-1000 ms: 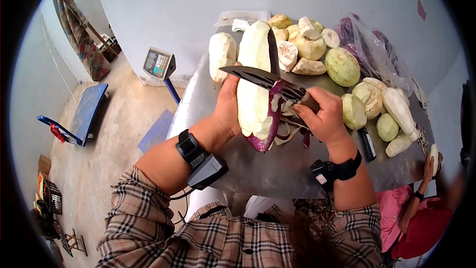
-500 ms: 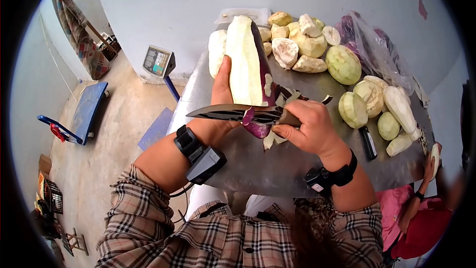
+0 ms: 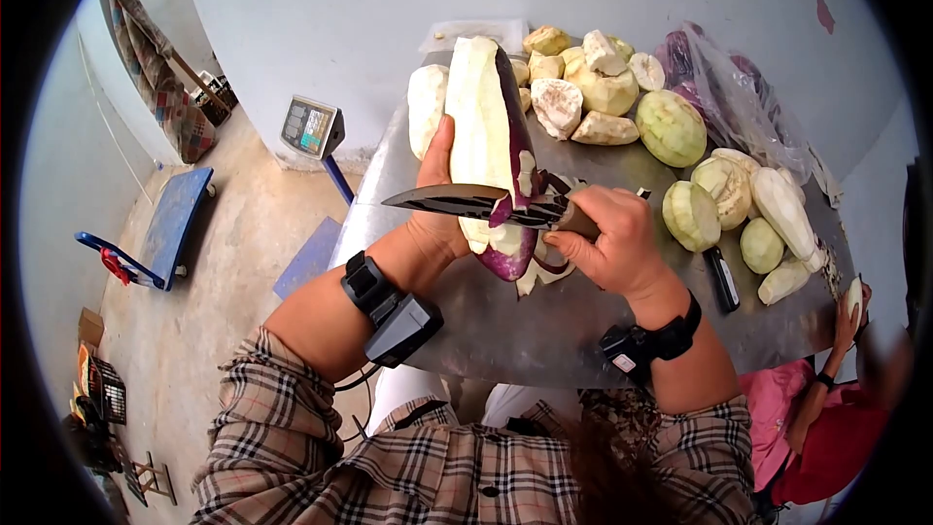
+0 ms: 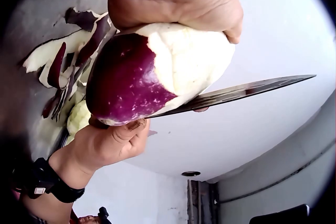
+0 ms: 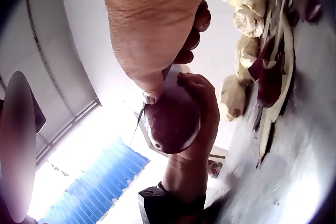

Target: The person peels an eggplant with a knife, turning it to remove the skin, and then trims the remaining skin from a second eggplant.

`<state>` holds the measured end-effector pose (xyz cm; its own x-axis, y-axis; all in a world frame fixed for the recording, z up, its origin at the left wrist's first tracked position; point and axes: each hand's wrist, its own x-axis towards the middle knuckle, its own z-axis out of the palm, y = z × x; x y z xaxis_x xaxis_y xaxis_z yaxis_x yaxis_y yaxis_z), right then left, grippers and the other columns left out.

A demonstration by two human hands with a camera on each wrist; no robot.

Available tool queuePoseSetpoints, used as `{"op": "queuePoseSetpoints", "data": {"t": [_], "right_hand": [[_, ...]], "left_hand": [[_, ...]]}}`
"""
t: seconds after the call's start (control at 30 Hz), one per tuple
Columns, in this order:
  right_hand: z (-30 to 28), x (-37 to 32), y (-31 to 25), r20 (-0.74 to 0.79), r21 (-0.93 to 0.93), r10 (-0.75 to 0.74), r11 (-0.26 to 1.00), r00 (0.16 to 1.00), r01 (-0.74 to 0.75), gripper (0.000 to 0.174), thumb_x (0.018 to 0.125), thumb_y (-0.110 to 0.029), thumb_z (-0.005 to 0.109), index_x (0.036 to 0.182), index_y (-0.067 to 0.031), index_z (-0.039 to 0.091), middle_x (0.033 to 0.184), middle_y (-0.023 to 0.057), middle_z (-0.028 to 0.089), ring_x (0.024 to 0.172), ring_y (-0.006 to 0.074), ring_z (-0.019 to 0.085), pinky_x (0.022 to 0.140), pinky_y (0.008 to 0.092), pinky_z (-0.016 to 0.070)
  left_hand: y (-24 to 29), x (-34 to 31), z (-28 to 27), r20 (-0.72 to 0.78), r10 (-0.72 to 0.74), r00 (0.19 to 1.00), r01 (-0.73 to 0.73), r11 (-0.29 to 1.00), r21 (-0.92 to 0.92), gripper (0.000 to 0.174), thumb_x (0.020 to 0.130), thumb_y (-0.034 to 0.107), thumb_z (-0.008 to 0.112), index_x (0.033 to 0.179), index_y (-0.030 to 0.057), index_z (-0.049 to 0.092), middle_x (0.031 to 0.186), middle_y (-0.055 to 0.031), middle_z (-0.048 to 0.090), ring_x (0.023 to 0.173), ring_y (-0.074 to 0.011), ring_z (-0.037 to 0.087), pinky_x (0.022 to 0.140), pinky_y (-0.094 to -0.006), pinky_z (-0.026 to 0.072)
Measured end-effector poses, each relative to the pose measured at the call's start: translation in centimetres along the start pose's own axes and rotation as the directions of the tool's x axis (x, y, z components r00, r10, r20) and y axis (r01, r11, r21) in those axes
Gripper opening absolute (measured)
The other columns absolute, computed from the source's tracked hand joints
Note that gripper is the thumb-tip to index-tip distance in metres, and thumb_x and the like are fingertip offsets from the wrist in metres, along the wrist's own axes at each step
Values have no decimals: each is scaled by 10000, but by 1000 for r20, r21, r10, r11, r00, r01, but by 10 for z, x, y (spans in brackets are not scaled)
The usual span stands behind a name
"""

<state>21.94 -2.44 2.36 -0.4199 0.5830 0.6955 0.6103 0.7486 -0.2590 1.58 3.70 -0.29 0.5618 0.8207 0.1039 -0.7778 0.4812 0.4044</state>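
A large, partly peeled eggplant (image 3: 476, 122) stands out over the metal table, pale flesh facing up and purple skin left along its right side and near end. My left hand (image 3: 435, 231) grips it from the left and below, thumb along its side. In my right hand (image 3: 617, 241) is a knife (image 3: 442, 197), its long blade lying crosswise over the eggplant's near part. A strip of purple skin curls over the blade. The left wrist view shows the eggplant's purple end (image 4: 123, 85) with the blade against its peeled side.
Peeled eggplant pieces (image 3: 671, 128) crowd the back and right of the metal table (image 3: 505, 331). A dark-handled tool (image 3: 721, 280) lies at right, beside a plastic bag (image 3: 729, 107) of purple eggplants. Peelings (image 4: 63, 56) lie below the work. Another person's hand (image 3: 846, 323) shows at far right.
The knife swept toward my body along the eggplant, then moved slightly back away. The eggplant tilted and turned, showing a smoother pale face. My left hand still holds it.
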Motion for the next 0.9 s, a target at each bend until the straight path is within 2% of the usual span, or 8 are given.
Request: {"op": "queuePoseSetpoints", "data": {"t": [0.23, 0.33, 0.43, 0.63, 0.73, 0.9], "right_hand": [[-3, 1, 3, -24, -23, -26, 999, 999, 26, 388, 720, -381, 780, 775, -51, 582, 669, 111, 586, 604, 333, 579, 554, 401, 454], [-4, 1, 3, -19, -33, -22, 999, 1000, 21, 384, 731, -383, 773, 775, -52, 583, 675, 110, 590, 610, 333, 584, 556, 404, 455], [-4, 1, 7, -46, -31, -2, 1000, 999, 0, 373, 741, -381, 767, 777, -55, 589, 678, 108, 592, 615, 335, 589, 556, 407, 456], [-6, 2, 6, -56, -25, 22, 999, 998, -23, 356, 741, -364, 768, 764, -60, 584, 680, 111, 595, 619, 337, 592, 551, 403, 460], [-10, 2, 9, -47, -30, 54, 998, 997, -55, 361, 743, -364, 766, 747, -58, 576, 676, 114, 594, 618, 338, 591, 550, 406, 461], [-9, 2, 9, -100, -19, 51, 998, 994, -54, 375, 751, -367, 760, 724, -51, 560, 661, 119, 584, 612, 346, 582, 533, 413, 452]], "left_hand": [[-3, -2, 3, 40, -1, 999, 1, 1000, 4, 721, 884, 678, 407, 1240, 68, 550, 1042, -167, 649, 918, -367, 647, 855, -542, 519], [-2, -1, -2, 164, -27, 986, 21, 999, 39, 705, 900, 660, 393, 1267, 76, 535, 1080, -161, 641, 964, -349, 638, 889, -520, 510], [-5, -3, 4, 47, 7, 999, -10, 998, 66, 692, 918, 641, 373, 1305, 84, 511, 1139, -157, 626, 1027, -338, 620, 920, -495, 499], [-5, -4, 4, 150, -3, 989, -9, 997, 81, 641, 947, 604, 362, 1313, 97, 503, 1170, -138, 623, 1025, -297, 625, 909, -447, 511], [-7, -5, 6, 137, -12, 991, 9, 1000, 21, 649, 946, 609, 359, 1317, 97, 505, 1188, -141, 619, 1024, -292, 628, 907, -444, 514], [-8, -7, 6, 164, -12, 986, -10, 991, 135, 642, 956, 583, 338, 1317, 81, 509, 1194, -135, 621, 1032, -283, 629, 910, -433, 515]]}}
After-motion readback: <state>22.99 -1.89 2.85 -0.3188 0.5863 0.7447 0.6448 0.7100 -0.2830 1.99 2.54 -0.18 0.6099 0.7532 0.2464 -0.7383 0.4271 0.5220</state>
